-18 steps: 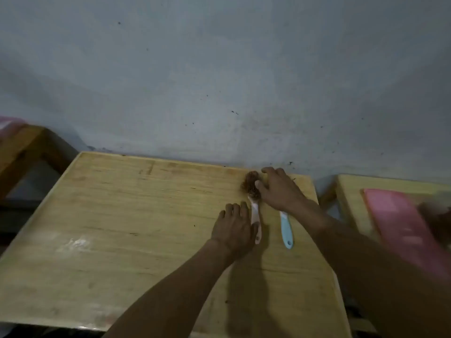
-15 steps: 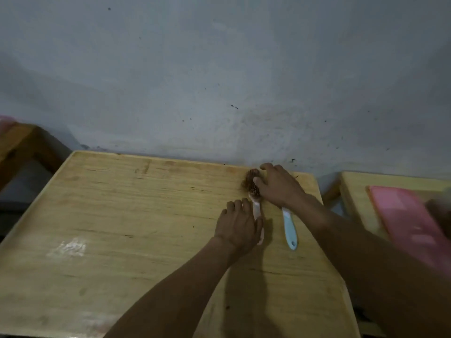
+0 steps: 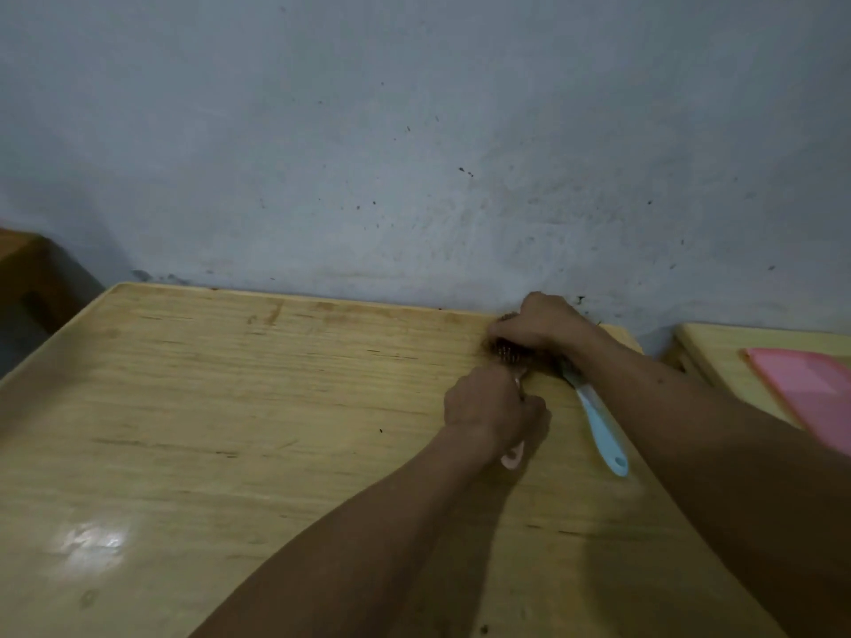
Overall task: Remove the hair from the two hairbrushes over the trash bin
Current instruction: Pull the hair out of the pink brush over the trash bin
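Observation:
Two hairbrushes lie at the far right of the wooden table (image 3: 230, 407), near the wall. My left hand (image 3: 492, 412) is closed around the pale pink handle of the pink hairbrush (image 3: 512, 459), whose head (image 3: 506, 354) is matted with brown hair. My right hand (image 3: 541, 326) rests curled over the heads of both brushes. The blue hairbrush (image 3: 601, 425) shows only its light blue handle, pointing toward me; its head is hidden under my right hand. No trash bin is in view.
A grey stained wall (image 3: 414, 154) rises directly behind the table. To the right stands a second wooden table (image 3: 718, 356) with a pink flat object (image 3: 810, 393) on it. Dark wooden furniture (image 3: 32, 278) sits at the far left.
My left hand went from lying flat on the pink brush handle to a fist around it. My right hand slid further over the brush heads. The camera moved closer.

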Action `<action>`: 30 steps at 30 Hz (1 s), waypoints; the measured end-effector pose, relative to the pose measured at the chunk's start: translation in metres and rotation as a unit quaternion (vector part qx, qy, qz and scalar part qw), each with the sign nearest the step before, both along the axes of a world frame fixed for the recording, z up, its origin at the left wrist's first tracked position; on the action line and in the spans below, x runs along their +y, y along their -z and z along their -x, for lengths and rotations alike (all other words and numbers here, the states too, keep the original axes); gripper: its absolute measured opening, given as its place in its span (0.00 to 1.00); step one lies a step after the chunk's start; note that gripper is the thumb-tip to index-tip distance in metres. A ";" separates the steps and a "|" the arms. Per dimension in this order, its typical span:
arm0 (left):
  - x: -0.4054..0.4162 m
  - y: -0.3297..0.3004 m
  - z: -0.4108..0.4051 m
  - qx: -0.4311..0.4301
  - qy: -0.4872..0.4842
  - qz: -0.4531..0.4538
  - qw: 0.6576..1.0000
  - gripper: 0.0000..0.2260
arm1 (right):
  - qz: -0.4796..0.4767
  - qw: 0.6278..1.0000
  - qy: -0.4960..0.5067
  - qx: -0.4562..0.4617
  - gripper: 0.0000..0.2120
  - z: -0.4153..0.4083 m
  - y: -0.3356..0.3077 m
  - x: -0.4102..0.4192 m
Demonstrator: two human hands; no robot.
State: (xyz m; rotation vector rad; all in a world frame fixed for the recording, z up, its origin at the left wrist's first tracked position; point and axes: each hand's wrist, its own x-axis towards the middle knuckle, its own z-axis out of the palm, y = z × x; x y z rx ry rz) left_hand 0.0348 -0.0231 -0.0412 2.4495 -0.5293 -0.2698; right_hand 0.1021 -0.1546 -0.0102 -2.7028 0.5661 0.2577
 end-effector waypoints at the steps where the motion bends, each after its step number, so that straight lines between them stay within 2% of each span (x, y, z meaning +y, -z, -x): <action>1: 0.004 -0.001 0.002 0.011 -0.013 0.027 1.000 0.11 | 0.006 1.000 0.001 0.001 0.21 -0.001 -0.003 0.004; 4: 0.018 0.001 0.003 0.069 -0.057 0.109 0.990 0.12 | 0.026 1.000 0.004 0.000 0.22 0.001 -0.020 0.020; 6: 0.033 0.004 0.004 0.123 -0.099 0.164 0.974 0.15 | 0.025 1.000 0.002 -0.010 0.20 0.006 -0.036 0.032; 8: 0.056 0.004 0.010 0.139 -0.135 0.203 0.960 0.19 | 0.007 1.000 0.000 -0.005 0.20 0.016 -0.054 0.047; 13: 0.121 -0.008 0.032 0.053 -0.161 0.177 0.969 0.21 | 0.000 0.998 -0.045 0.036 0.32 0.039 -0.096 0.089; 15: 0.146 -0.017 0.038 0.028 -0.181 0.173 0.968 0.21 | -0.004 0.997 -0.067 0.031 0.34 0.046 -0.109 0.108; 21: 0.213 -0.029 0.064 -0.082 -0.233 0.158 0.956 0.15 | -0.028 0.989 -0.112 -0.091 0.30 0.064 -0.129 0.173; 26: 0.267 -0.030 0.093 -0.186 -0.241 0.113 0.946 0.17 | -0.061 0.970 -0.227 -0.068 0.20 0.086 -0.128 0.224; 28: 0.288 -0.028 0.103 -0.196 -0.234 0.095 0.948 0.18 | -0.069 0.961 -0.260 -0.063 0.17 0.094 -0.121 0.241; 30: 0.307 -0.026 0.114 -0.171 -0.218 0.081 0.957 0.17 | -0.095 0.953 -0.282 -0.060 0.16 0.100 -0.114 0.259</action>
